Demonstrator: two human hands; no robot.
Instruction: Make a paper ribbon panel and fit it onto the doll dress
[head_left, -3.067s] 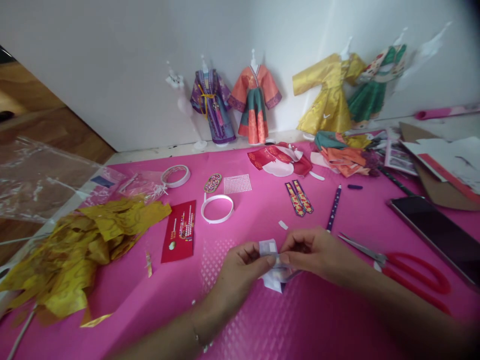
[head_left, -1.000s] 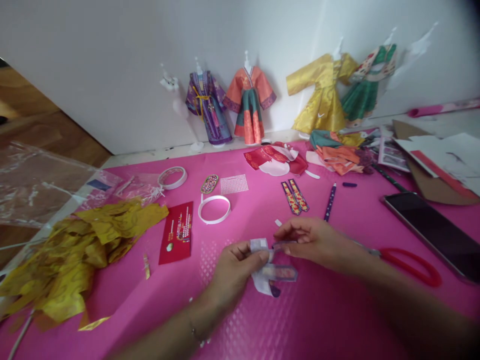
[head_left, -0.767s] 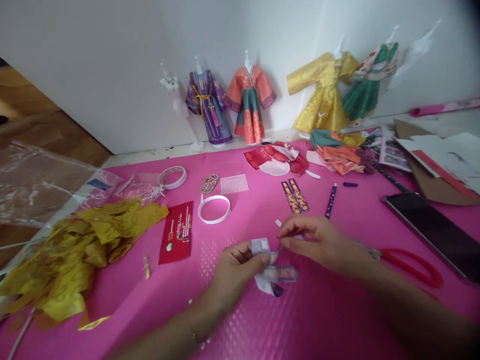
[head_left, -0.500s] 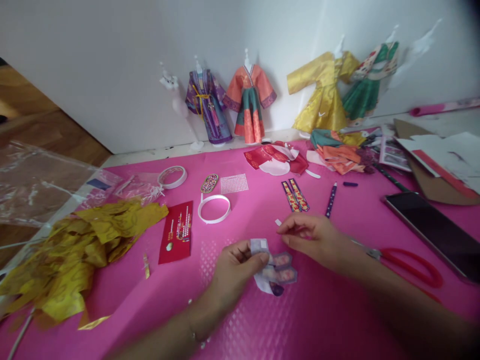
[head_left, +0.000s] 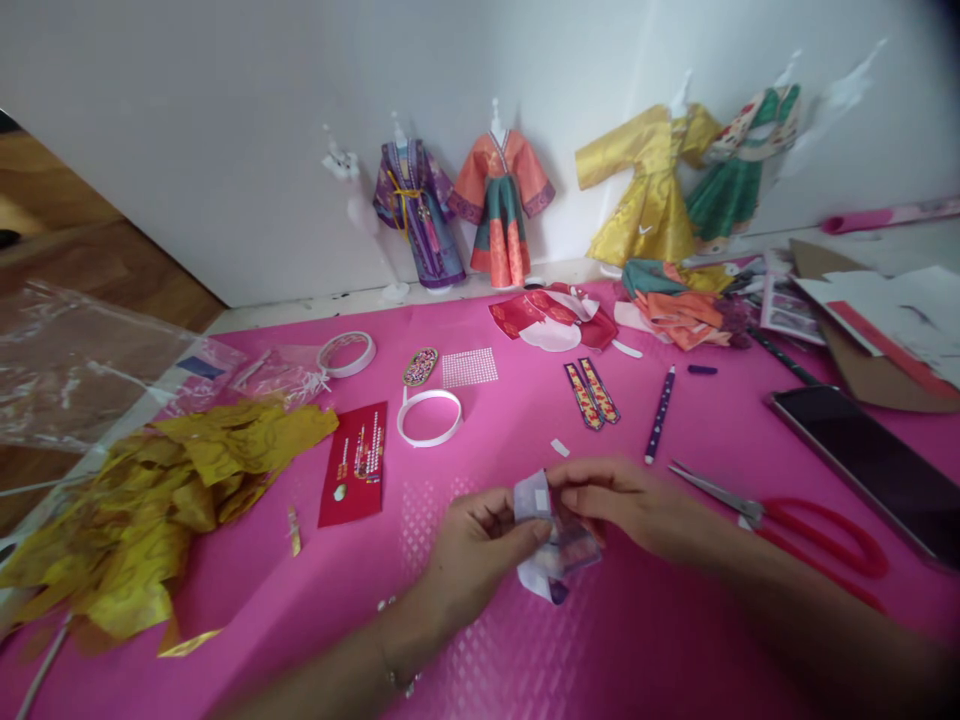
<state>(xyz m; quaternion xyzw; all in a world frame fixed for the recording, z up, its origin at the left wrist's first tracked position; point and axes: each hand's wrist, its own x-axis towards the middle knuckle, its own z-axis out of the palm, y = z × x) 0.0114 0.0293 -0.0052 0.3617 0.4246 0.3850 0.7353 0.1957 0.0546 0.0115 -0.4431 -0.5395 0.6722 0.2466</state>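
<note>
Handling a small pale fabric piece (head_left: pixel 528 510) between two hands: this appears to be the step in hand, close fingertip adjustment of its layers. The piece is at the near middle of the pink tabletop (head_left: pixel 300 620); whether its lower edge touches the surface cannot be told. The left hand (head_left: pixel 476 545) grasps it at the left side, thumb laid across the front, fingers curled behind. The right hand (head_left: pixel 630 500) has bent fingers against the upper right edge; whether they pinch a layer or merely touch it is hidden. Judged from this pose, the next move calls for a steady left hold and light, exact pressure from the right fingertips, since the layers look thin and likely to slip or crease. Appearance of the piece: greyish white, folded, upper part roughly upright, with a whiter square patch (head_left: pixel 541 500) near the top; blurred, faintly patterned ends (head_left: pixel 580 552) project to the right, and a dark purple tip (head_left: pixel 558 592) shows at the bottom. Nearby: a white scrap (head_left: pixel 560 448) just beyond the hands, two patterned strips (head_left: pixel 583 397) farther off, a dotted pen (head_left: pixel 660 415), and scissors (head_left: pixel 752 512) with blades parted slightly or closed, unclear.
</note>
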